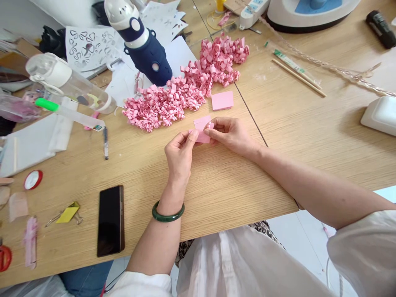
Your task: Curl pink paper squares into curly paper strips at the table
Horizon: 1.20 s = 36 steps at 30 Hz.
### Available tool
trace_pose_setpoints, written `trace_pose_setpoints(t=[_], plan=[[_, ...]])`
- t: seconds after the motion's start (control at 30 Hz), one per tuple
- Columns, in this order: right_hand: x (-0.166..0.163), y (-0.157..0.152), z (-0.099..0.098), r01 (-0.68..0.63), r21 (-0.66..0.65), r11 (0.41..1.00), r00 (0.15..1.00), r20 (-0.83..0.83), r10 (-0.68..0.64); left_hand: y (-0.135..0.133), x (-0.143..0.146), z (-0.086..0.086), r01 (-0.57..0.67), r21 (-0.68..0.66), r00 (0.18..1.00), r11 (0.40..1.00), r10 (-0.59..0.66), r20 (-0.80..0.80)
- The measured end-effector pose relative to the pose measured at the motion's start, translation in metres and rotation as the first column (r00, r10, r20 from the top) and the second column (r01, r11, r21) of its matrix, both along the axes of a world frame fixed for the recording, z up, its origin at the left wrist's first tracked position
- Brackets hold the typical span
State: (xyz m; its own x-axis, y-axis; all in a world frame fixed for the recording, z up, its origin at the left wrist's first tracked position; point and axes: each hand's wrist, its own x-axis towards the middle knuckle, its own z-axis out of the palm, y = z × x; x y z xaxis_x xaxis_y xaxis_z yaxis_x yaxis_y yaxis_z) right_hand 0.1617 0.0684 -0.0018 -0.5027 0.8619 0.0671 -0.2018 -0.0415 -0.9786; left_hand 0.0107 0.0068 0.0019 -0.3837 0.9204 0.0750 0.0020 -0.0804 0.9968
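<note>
My left hand [182, 150] pinches one end of a small pink paper strip [198, 133] between thumb and fingers. At the strip's other end, my right hand [227, 131] is closed on it, thumb against the fingertips, where the paper looks curled. Beneath and just beyond my fingers lies a pink paper piece [201, 122] on the table. A little farther off sits a stack of pink paper rectangles [222, 100]. Behind it stretches a long heap of curled pink paper pieces [173, 101]. A green bangle circles my left wrist.
A navy bottle [148, 57] and a clear bottle [71, 82] stand at the back left. A phone [110, 220], a binder clip [68, 213] and red scissors [4, 258] lie leftward. At the right are wooden sticks [298, 77], twisted cord [328, 64] and a black marker [381, 29].
</note>
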Motion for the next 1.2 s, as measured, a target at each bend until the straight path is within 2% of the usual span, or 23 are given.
trace_pose_setpoints(t=[0.53, 0.63, 0.8, 1.0, 1.2], plan=[[0.001, -0.0009, 0.0049, -0.03, -0.059, 0.998, 1.0, -0.006, 0.03, 0.0012, 0.0004, 0.0018, -0.064, -0.001, 0.997, 0.998, 0.064, 0.03], [0.0016, -0.0028, 0.0083, -0.039, -0.014, 0.999, 0.999, 0.036, 0.039, 0.0002, 0.0013, -0.0003, -0.055, 0.016, 0.998, 0.998, 0.055, 0.009], [0.0025, -0.0002, 0.0045, 0.049, 0.129, 0.99, 0.989, 0.132, -0.066, -0.0009, 0.0024, -0.0044, -0.024, 0.008, 0.997, 1.0, 0.025, -0.077], [0.0017, 0.0011, 0.0051, 0.082, 0.088, 0.993, 0.984, 0.153, -0.095, -0.0004, 0.0053, 0.0015, 0.008, -0.012, 0.999, 1.0, -0.008, 0.033], [0.001, 0.0001, 0.0077, 0.096, 0.071, 0.993, 0.978, 0.178, -0.108, -0.0008, 0.0049, 0.0033, -0.002, -0.01, 0.999, 1.0, 0.002, 0.047]])
